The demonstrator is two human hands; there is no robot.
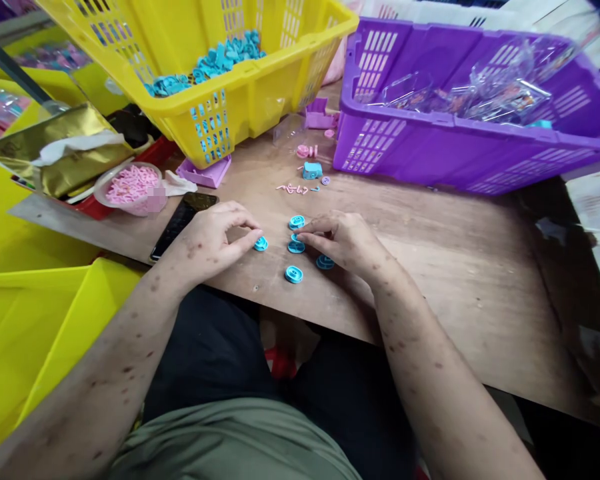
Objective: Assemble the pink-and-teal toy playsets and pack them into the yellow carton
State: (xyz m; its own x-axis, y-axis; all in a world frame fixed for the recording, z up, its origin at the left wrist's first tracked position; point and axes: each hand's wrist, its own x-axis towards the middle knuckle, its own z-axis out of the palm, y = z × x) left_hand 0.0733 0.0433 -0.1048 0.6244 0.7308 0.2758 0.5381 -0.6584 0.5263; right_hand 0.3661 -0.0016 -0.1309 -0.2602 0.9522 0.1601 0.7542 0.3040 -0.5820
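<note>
Several small blue oval plastic pieces lie on the wooden table in front of me. My left hand (225, 237) pinches one blue oval piece (261, 244) between thumb and fingertips, close to the tabletop. With thumb and forefinger closed, my right hand (337, 241) holds a small blue piece (295, 237) over another oval piece (296, 247). Just beyond its fingertips lies a blue oval piece (297, 222). Nearer to me is another oval piece (294, 274), and one more (325, 262) sits partly in shadow below my right hand.
A yellow basket (265, 80) with blue parts stands at the back left, a purple basket (460, 143) with clear packages at the back right. A bowl of pink pieces (133, 185) and a dark phone (175, 223) are left. Small pink parts (294, 189) and a blue block (312, 171) lie beyond my hands.
</note>
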